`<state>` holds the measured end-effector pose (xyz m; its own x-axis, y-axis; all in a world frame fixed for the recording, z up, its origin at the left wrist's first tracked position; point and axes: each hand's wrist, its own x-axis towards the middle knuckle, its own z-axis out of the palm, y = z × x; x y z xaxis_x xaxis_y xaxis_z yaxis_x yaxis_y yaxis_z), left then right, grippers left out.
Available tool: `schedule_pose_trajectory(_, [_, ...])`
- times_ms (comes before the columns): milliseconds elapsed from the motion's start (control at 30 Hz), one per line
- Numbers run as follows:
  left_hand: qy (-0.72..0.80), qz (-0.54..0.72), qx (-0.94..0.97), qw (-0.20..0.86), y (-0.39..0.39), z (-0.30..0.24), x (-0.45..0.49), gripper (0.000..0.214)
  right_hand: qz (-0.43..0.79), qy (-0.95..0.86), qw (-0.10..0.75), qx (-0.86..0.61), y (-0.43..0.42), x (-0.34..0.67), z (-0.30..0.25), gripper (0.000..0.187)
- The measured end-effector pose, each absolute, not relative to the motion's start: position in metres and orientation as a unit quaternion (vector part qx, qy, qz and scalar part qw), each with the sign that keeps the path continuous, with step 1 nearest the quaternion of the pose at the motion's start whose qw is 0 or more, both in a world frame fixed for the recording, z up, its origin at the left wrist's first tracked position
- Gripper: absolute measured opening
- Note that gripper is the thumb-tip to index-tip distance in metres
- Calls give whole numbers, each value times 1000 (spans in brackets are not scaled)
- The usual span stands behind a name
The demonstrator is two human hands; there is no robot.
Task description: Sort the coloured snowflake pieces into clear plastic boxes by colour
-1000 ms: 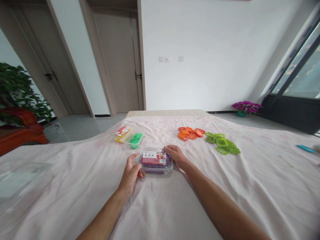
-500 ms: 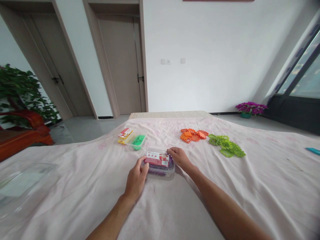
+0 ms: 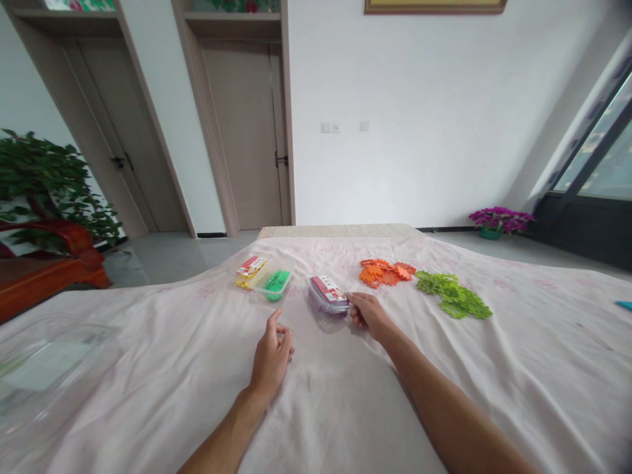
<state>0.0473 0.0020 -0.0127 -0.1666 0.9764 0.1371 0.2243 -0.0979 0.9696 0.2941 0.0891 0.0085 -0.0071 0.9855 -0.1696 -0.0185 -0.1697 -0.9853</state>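
A small clear plastic box [image 3: 328,295] with a red and white label on its lid and purple pieces inside is tilted over the middle of the cloth. My right hand [image 3: 368,312] pinches its right end. My left hand [image 3: 272,352] is off the box, to its lower left, index finger stretched out and the others loosely curled, holding nothing. Beyond my left hand stands an open clear container [image 3: 291,270] with green pieces [image 3: 277,282] in it and a labelled part [image 3: 251,265] with yellow pieces on its left.
Orange gear-edged pieces [image 3: 385,272] lie in a pile right of the box, with light green pieces [image 3: 454,294] further right. A large clear plastic container [image 3: 54,368] sits at the left on the pale cloth [image 3: 316,408]. Something blue [image 3: 624,305] shows at the right edge.
My left hand has let go of the box and drawn back slightly. My right hand has shifted the box away from me and turned it. The view has tilted up a little.
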Motion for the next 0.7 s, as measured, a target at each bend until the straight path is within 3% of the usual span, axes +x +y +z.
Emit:
schedule_pose_trajectory(200, [571,496,550,353,4,-13,47,53,547,-447,484,-516,85,269,10,27])
schedule_pose_trajectory(700, [573,475,575,340,7,-12,46,48,502,-657,340,-447,125,246,-7,46])
